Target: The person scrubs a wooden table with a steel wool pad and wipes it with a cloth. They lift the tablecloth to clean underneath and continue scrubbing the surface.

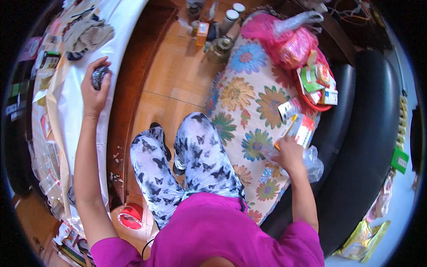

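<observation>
Dark shiny lump (99, 78) was held over the white-covered bench (122, 26) by the curled left hand (92, 91), maybe so it would not fall, while the right hand (289, 153) was set beside a red-and-white box (306, 130) on the flowered seat (244, 113), its grip too hidden to tell.

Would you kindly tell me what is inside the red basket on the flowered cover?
Small packages, one of them green and white, show at the top of the red basket. They cover whatever lies lower, and the pink bag hides its far end.
</observation>
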A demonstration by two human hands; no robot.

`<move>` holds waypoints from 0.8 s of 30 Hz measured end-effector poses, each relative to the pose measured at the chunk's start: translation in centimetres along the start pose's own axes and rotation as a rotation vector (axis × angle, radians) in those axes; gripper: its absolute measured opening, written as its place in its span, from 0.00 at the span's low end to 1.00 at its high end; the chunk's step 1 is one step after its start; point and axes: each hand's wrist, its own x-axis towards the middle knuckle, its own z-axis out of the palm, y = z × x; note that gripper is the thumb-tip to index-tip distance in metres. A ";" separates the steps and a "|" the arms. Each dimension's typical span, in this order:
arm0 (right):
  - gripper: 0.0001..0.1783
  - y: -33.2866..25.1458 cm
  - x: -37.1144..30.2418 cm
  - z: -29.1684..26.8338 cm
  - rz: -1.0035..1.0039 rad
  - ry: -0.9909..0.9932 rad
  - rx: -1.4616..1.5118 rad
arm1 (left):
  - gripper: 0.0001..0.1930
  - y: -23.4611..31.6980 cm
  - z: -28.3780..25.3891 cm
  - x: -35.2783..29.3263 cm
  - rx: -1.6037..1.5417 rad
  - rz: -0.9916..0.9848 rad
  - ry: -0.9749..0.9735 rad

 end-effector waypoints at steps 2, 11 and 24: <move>0.30 -0.2 -0.7 -2.5 0.048 0.231 0.011 | 0.19 0.8 -0.1 0.5 0.020 0.001 -0.004; 0.38 -19.7 7.9 -11.6 -0.688 0.766 1.160 | 0.25 10.4 6.6 -0.1 -0.520 -0.359 -0.184; 0.33 -28.4 29.8 -10.9 -0.534 0.516 2.017 | 0.37 4.6 -0.6 9.4 0.923 0.525 -0.235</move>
